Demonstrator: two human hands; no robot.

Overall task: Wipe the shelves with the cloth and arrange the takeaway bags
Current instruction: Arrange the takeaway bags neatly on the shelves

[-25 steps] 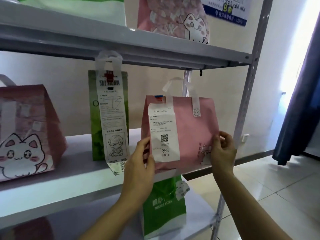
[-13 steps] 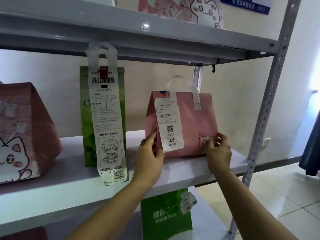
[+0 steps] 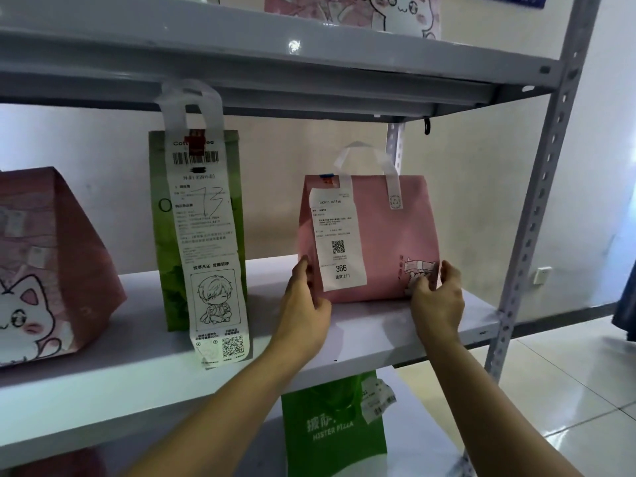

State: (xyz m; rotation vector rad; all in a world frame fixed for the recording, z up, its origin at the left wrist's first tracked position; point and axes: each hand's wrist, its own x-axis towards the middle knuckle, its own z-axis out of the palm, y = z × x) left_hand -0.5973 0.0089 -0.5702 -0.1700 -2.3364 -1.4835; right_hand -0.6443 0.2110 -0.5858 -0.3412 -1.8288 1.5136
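Observation:
A pink takeaway bag [image 3: 389, 235] with white handles and a receipt marked 366 stands upright on the middle shelf [image 3: 361, 333], toward its right end. My left hand [image 3: 304, 309] grips its lower left edge, thumb on the front. At the lower right corner, my right hand [image 3: 435, 297] pinches the bag. To the left stands a tall green bag [image 3: 165, 242] with a long receipt hanging over its front. A pink cat-print bag [image 3: 44, 270] is at the far left. No cloth is in view.
The upper shelf [image 3: 275, 60] carries another pink cat bag [image 3: 395, 12]. A green pizza bag [image 3: 334, 428] stands on the lower shelf. The grey perforated upright [image 3: 540, 201] frames the right side, with tiled floor and a dark curtain [image 3: 624, 304] beyond.
The pink bag has gone from being held in front of the shelf to standing on it, pushed further back. Both hands stayed on its lower corners.

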